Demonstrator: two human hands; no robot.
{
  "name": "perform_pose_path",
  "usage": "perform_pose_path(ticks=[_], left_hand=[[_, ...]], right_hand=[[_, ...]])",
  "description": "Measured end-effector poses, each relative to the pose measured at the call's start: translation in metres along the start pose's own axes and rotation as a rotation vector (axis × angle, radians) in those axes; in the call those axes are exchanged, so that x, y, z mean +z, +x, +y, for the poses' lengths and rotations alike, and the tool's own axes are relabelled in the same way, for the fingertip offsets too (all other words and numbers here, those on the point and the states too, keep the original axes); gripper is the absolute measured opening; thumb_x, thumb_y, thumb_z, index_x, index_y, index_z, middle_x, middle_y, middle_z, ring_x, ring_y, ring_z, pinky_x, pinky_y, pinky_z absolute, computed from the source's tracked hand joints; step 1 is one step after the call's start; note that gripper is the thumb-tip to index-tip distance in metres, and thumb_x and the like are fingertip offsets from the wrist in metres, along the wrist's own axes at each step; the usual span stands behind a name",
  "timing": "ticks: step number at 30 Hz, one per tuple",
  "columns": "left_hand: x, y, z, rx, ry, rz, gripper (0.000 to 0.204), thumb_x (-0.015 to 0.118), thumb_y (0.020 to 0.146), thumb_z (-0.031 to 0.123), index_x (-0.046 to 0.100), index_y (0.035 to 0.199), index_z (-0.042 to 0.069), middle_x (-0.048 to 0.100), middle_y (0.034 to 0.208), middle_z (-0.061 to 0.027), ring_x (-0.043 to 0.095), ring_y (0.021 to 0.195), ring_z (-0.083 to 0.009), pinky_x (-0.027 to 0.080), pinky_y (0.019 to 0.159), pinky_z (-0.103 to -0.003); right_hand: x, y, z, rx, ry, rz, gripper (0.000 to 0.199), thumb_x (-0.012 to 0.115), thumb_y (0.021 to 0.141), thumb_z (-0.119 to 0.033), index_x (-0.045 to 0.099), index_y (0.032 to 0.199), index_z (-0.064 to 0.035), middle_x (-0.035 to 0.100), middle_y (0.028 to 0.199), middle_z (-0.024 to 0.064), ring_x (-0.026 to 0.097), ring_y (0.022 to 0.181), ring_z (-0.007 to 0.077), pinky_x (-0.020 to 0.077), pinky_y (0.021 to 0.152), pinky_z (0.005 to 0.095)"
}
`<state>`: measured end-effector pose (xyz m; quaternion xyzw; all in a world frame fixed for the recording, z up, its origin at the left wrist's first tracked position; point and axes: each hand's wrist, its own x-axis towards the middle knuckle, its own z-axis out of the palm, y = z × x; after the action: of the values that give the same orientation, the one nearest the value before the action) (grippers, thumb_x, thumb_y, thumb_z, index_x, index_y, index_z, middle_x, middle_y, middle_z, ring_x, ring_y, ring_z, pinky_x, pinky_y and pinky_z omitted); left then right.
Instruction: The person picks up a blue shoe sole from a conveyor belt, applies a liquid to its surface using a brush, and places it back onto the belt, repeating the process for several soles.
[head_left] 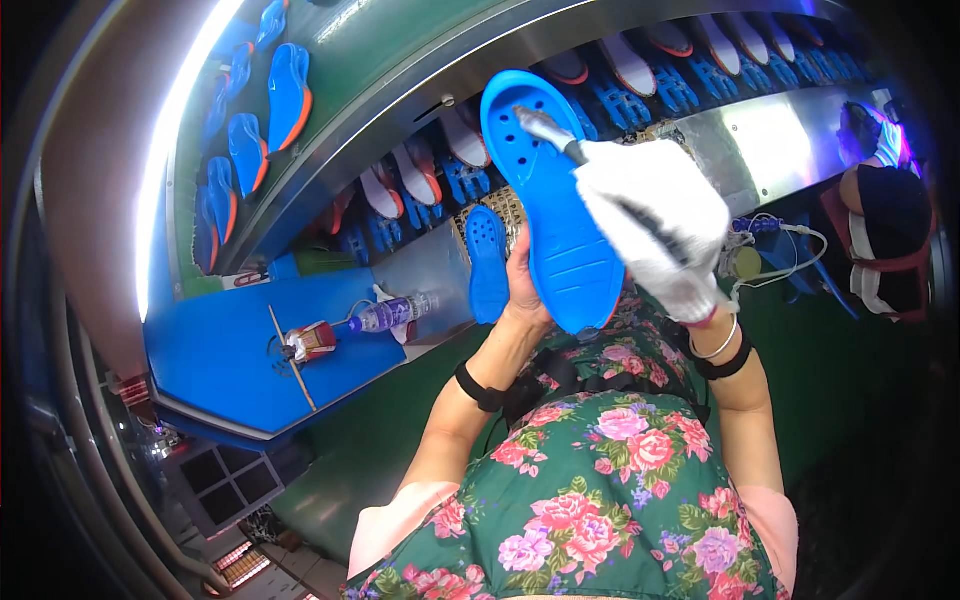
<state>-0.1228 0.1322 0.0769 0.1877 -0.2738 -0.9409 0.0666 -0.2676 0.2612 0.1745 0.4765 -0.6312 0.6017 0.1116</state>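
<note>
My bare left hand [524,285] grips a large blue shoe sole [575,255] by its lower left edge. The sole is tilted upright, its inner face toward me, with round holes in its upper part and grooved lines lower down. My right hand [655,215], in a white glove with a dark smudge, is closed round what looks like a small brush [545,128]. The brush's pale tip lies over the holed part of the sole; its handle is hidden in the glove. A second blue sole [487,265] lies just left of my left hand.
Shoe uppers and blue strapped pieces [620,105] line the conveyor beyond. Blue and orange soles [288,95] lie on a green belt at upper left. A blue side table [215,350] bears a purple-labelled bottle [385,315], a small box [312,342] and a stick [290,358]. Another person [885,215] sits at right.
</note>
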Motion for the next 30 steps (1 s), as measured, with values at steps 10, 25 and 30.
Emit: perform_pose_path(ticks=[10, 25, 30], left_hand=[[0.024, 0.030, 0.019, 0.250, -0.098, -0.048, 0.090, 0.050, 0.098, 0.070, 0.028, 0.162, 0.011, 0.044, 0.159, -0.0158, 0.044, 0.145, -0.0363, 0.035, 0.121, -0.055], [-0.003, 0.050, 0.025, 0.082, -0.352, -0.428, 0.095, 0.053, 0.088, 0.083, 0.039, 0.156, 0.017, 0.059, 0.138, -0.0270, 0.065, 0.115, -0.0441, 0.054, 0.099, -0.062], [-0.002, 0.045, 0.034, 0.025, -0.336, -0.348, 0.100, 0.052, 0.088, 0.083, 0.039, 0.154, 0.010, 0.060, 0.133, -0.0299, 0.066, 0.114, -0.0433, 0.055, 0.096, -0.060]], right_hand=[[0.017, -0.015, 0.012, -0.058, 0.097, 0.024, 0.022, 0.078, 0.079, -0.001, 0.079, 0.101, -0.0042, 0.077, 0.102, 0.0136, 0.073, 0.086, 0.0292, 0.0581, 0.079, 0.0377], [0.017, -0.055, 0.003, -0.059, 0.234, -0.189, 0.021, 0.084, 0.078, -0.008, 0.080, 0.098, -0.0110, 0.078, 0.101, 0.0081, 0.074, 0.087, 0.0257, 0.0587, 0.078, 0.0367], [0.015, -0.057, 0.006, -0.182, 0.097, -0.250, 0.023, 0.084, 0.080, -0.009, 0.080, 0.103, -0.0104, 0.078, 0.102, 0.0086, 0.073, 0.084, 0.0260, 0.0586, 0.073, 0.0363]])
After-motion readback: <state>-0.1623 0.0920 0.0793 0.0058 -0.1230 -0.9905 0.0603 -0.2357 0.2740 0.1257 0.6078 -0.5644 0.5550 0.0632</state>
